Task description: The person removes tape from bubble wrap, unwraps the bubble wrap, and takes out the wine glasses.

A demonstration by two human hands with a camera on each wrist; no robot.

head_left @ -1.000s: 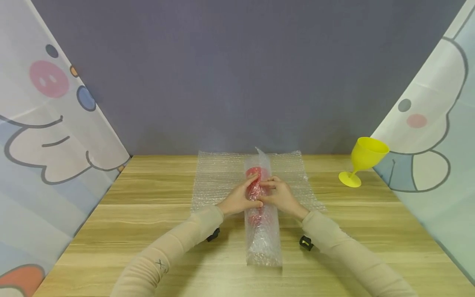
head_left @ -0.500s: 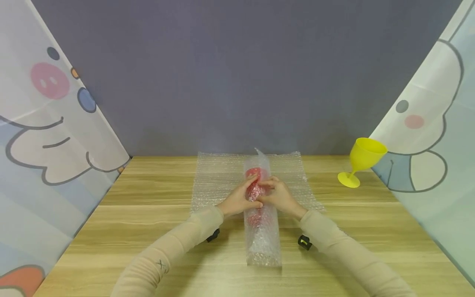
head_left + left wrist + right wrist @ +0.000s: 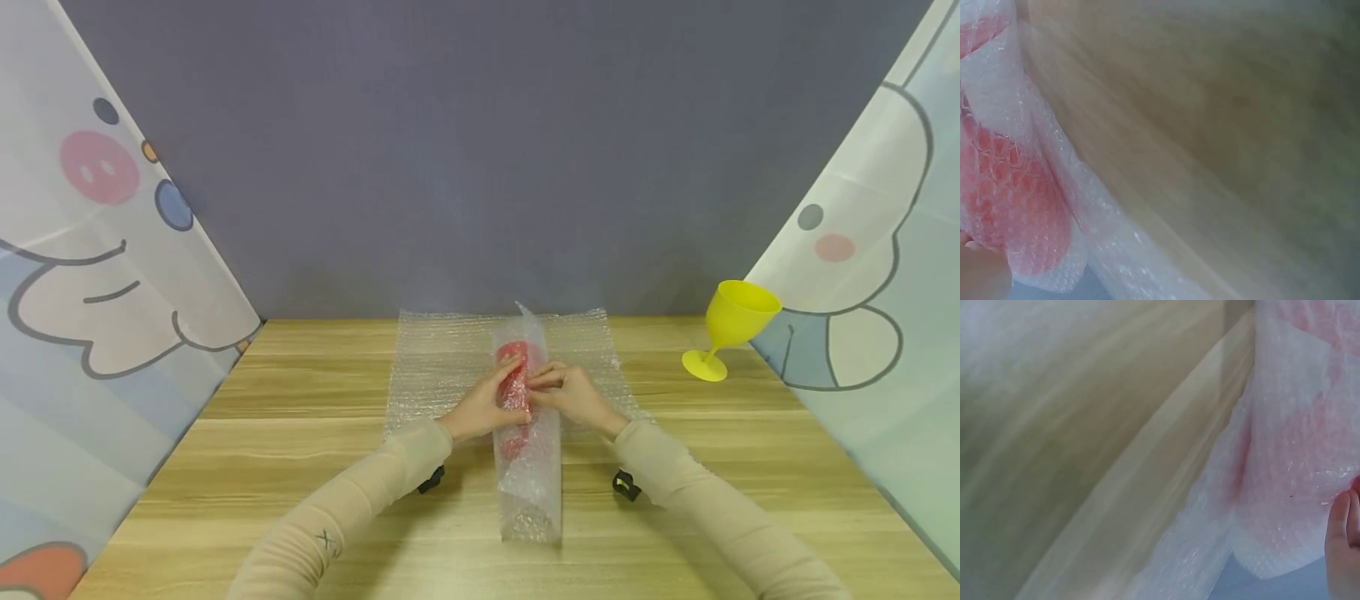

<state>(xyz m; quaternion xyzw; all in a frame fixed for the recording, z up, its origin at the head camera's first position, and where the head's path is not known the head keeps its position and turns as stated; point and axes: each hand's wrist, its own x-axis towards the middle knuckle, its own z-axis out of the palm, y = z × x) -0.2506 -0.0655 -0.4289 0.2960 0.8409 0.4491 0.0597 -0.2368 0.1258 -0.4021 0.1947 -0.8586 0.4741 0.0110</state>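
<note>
In the head view a roll of clear bubble wrap [image 3: 531, 500] lies lengthwise at the middle of the table. A red object [image 3: 513, 354] shows through it; its rounded, goblet-like outline is blurred by the wrap. My left hand [image 3: 483, 404] holds the roll from the left, fingers on top and thumb nearer to me. From the other side, my right hand [image 3: 573, 395] pinches the wrap between thumb and fingers. The fingertips of both hands are close together. In the left wrist view the bubbled layer [image 3: 1016, 200] covers the red shape; in the right wrist view fingertips [image 3: 1338, 519] touch the wrap.
The unrolled part of the bubble wrap sheet [image 3: 442, 358] spreads flat behind the roll, towards the grey back wall [image 3: 480, 158]. A yellow goblet [image 3: 738, 317] stands at the table's back right. Printed cloth panels [image 3: 150, 275] flank the wooden table [image 3: 300, 383].
My right hand has shifted slightly to the right, its thumb now apart from my left thumb. The wrap's upper layer lies differently and its near end looks narrower. My left hand has barely moved.
</note>
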